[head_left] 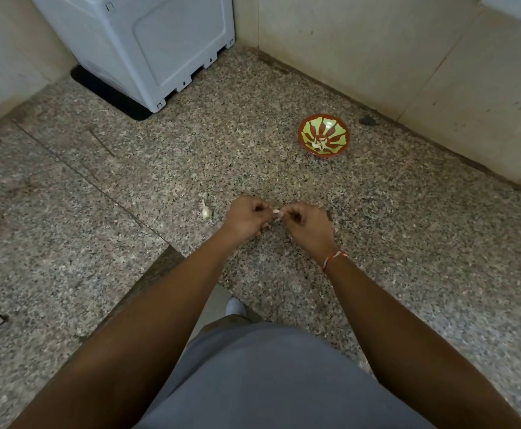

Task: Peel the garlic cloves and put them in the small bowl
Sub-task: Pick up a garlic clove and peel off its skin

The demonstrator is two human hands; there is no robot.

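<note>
Garlic clove (276, 211), small and pale, sits pinched between the fingertips of both hands near the middle of the scene, just above a speckled granite countertop (284, 97). The left hand (247, 216) and right hand (307, 222) are close together, fingers curled in, each gripping one end of the clove as if picking at its skin; whether any skin has come away is too small to tell. A red and white thread is tied round the right wrist. To the left of the hands, just beside them, lies what looks like the rest of a garlic bulb (205, 210) on the counter. Farther away and to the right stands the small bowl (323, 135), red-rimmed with a green and red pattern, holding a few pale peeled cloves (318, 144) at its bottom. A white appliance (147, 41) stands at the far left by the wall. Judging by this, peeling is partly done: some cloves are in the bowl, one is in hand, and more likely remain on the bulb.
</note>
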